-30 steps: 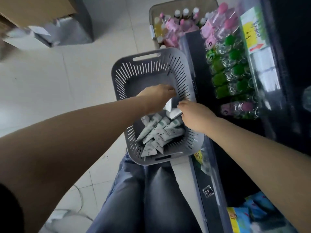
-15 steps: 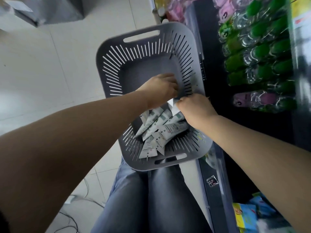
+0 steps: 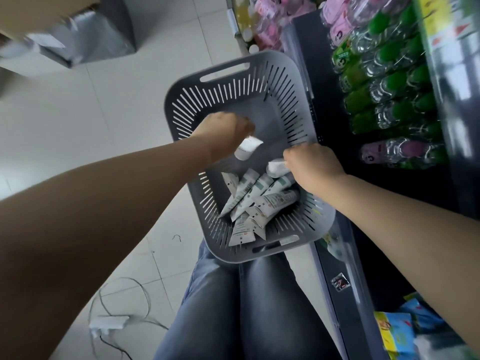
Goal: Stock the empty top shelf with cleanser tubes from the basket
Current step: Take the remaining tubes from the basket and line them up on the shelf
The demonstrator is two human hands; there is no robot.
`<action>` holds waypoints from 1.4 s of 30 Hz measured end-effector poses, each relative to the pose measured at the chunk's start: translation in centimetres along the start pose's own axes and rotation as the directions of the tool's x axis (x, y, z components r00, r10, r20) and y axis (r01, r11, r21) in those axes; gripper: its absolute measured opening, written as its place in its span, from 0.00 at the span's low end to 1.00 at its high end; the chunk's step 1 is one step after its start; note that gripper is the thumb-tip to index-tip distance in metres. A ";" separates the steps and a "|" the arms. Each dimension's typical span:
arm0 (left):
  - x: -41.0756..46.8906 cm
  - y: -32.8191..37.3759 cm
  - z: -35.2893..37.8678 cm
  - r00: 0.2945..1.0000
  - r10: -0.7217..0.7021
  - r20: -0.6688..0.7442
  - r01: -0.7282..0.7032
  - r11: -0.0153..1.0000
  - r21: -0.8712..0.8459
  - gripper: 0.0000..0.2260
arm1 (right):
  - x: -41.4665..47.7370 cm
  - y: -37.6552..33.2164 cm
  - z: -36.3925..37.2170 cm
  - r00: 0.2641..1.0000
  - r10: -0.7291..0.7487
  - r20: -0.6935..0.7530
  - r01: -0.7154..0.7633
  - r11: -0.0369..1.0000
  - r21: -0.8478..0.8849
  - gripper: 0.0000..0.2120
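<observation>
The left hand (image 3: pixel 226 133) is curled round one white tube (image 3: pixel 246 150), which hangs just under its fingers, and the right hand (image 3: pixel 314 167) grips the end of a second tube (image 3: pixel 276 167) that pokes out towards the left hand. Both hands are inside the one grey basket (image 3: pixel 233 74), apart from each other. The loose tubes (image 3: pixel 259 203) lie in a heap below and between the two hands, at the basket's near end. About seven show there, though they overlap too much for a sure count.
</observation>
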State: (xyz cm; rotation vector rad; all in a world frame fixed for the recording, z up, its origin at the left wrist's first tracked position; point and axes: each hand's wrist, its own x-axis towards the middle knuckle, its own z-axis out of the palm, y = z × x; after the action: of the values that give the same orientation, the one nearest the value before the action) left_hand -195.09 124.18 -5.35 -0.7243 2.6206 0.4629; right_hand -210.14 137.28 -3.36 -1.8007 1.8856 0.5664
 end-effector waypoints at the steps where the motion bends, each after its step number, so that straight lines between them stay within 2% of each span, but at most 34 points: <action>1: -0.4 -0.3 -0.6 1.000 -0.004 -0.009 0.004 1.000 0.007 0.11 | -0.2 0.0 -0.2 0.999 0.034 -0.012 -0.034 0.999 0.032 0.10; 5: -2.2 -1.1 -3.2 0.998 -0.003 -0.066 0.007 0.998 0.062 0.11 | -1.4 -0.2 -1.8 0.987 0.140 -0.084 -0.128 0.982 0.138 0.04; 10: -4.4 -0.5 -7.5 0.994 0.012 -0.109 -0.004 0.997 0.074 0.11 | -4.5 -0.9 -5.4 0.964 0.215 -0.155 -0.183 0.963 0.195 0.06; 20: -9.5 4.1 -17.8 0.958 0.169 -0.233 -0.121 0.971 0.206 0.09 | -13.0 -2.3 -13.7 0.883 0.373 -0.284 -0.303 0.917 0.261 0.06; 28: -14.2 8.9 -25.9 0.894 0.306 -0.327 -0.218 0.935 0.279 0.10 | -21.9 -3.3 -19.3 0.786 0.476 -0.394 -0.361 0.871 0.333 0.09; 33: -16.1 12.5 -29.7 0.860 0.381 -0.340 -0.272 0.906 0.325 0.13 | -28.2 -3.4 -21.8 0.710 0.534 -0.459 -0.379 0.839 0.391 0.08; 38: -18.2 16.6 -32.8 0.804 0.468 -0.367 -0.350 0.871 0.345 0.12 | -35.1 -2.6 -23.3 0.642 0.591 -0.489 -0.410 0.803 0.433 0.06; 42: -20.2 20.9 -35.3 0.736 0.553 -0.392 -0.417 0.825 0.382 0.12 | -41.1 -1.9 -24.1 0.559 0.626 -0.544 -0.442 0.780 0.443 0.08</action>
State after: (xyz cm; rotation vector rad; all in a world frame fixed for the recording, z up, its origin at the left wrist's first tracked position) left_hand -199.97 135.33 38.78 -0.0258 3.2752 0.0351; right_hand -208.28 156.02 40.44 -1.2921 2.8957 -0.2246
